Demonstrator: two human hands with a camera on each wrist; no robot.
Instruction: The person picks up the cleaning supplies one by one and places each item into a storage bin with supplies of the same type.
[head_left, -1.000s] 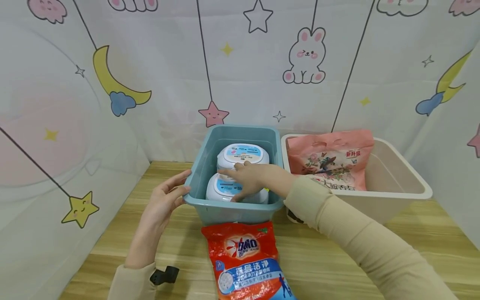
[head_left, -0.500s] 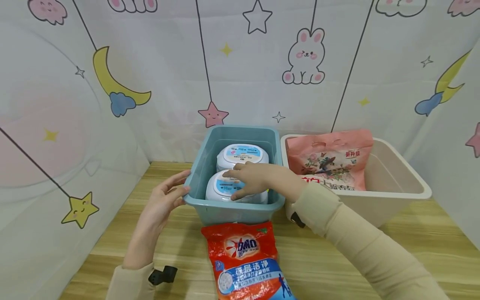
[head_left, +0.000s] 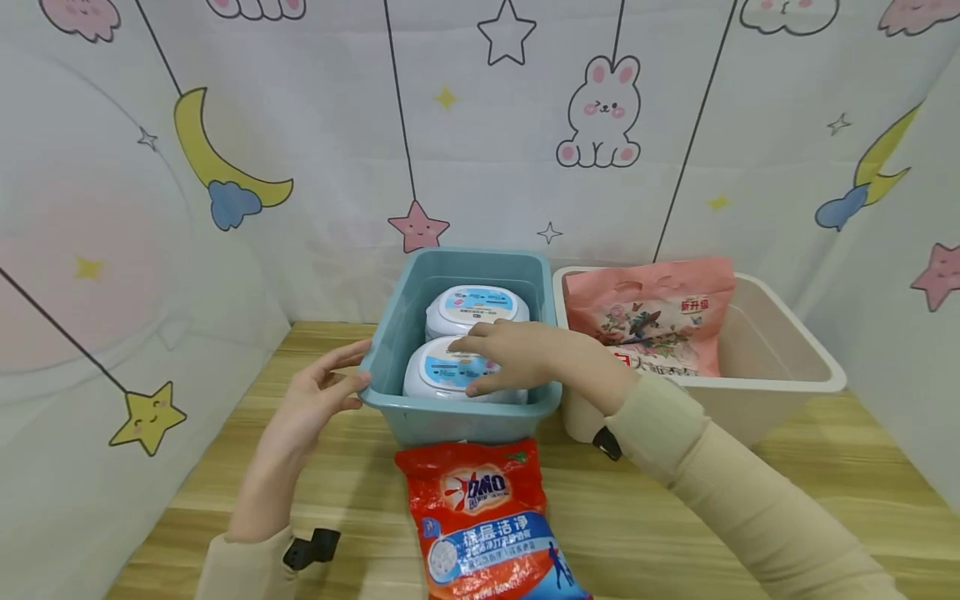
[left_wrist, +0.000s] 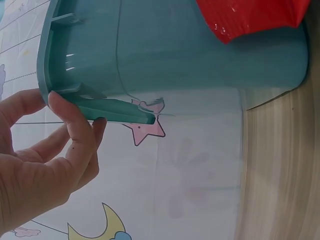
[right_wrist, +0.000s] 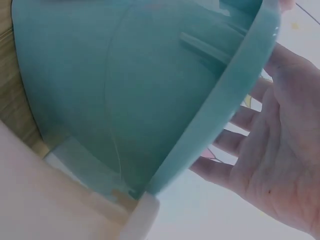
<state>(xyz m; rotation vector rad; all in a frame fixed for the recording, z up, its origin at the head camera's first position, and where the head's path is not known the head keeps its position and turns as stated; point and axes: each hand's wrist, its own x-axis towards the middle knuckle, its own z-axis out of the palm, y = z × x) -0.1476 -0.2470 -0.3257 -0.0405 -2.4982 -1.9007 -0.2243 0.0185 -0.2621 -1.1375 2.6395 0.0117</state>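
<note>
Two white rounded tubs with blue labels stand in a teal plastic bin: the near tub (head_left: 431, 375) in front and the far tub (head_left: 450, 308) behind it. My right hand (head_left: 525, 354) is over the near tub with fingers spread, overlapping its right side. The right wrist view shows the bin's front wall (right_wrist: 145, 90) and my palm beyond the rim, holding nothing there. My left hand (head_left: 311, 404) touches the bin's front-left corner with its thumb and fingertips. In the left wrist view its relaxed fingers (left_wrist: 80, 135) lie at the rim (left_wrist: 44, 65), outside the bin.
A red OMO detergent bag (head_left: 472, 487) lies on the wood-grain table (head_left: 637, 517) before the bin. To the right, a cream bin (head_left: 765, 333) holds a pink printed bag (head_left: 667, 287) that rises above its rim. A patterned white curtain (head_left: 337, 167) hangs behind.
My right hand has shifted a little right and back from the tubs. The left hand keeps its place at the bin's corner. The view has turned slightly.
</note>
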